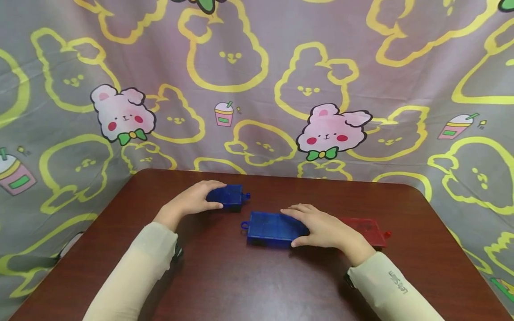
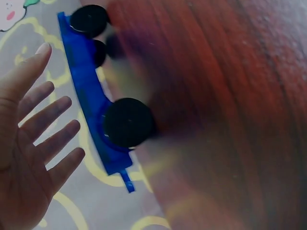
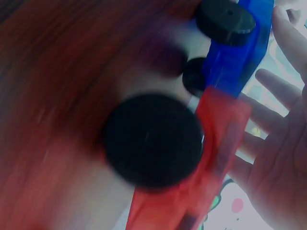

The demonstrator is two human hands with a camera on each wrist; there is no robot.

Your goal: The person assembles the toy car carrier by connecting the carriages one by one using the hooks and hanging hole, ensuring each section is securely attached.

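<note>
Two blue toy train cars with black wheels and a red one stand on a table. My left hand (image 1: 194,198) is over the left end of the farther blue car (image 1: 232,195); a small blue peg sticks out at that car's right. In the left wrist view, the left hand (image 2: 33,129) has its fingers spread beside the blue car (image 2: 86,91). My right hand (image 1: 323,228) hovers at the right end of the nearer blue car (image 1: 267,226), partly hiding the red car (image 1: 367,231). The right wrist view shows that hand (image 3: 283,148) with straight, parted fingers.
The dark brown wooden table (image 1: 225,285) has a straight back edge and rounded corners. A grey curtain (image 1: 265,40) with yellow bunny outlines hangs behind it and on both sides. The nearer blue car has a ring (image 1: 244,225) at its left end.
</note>
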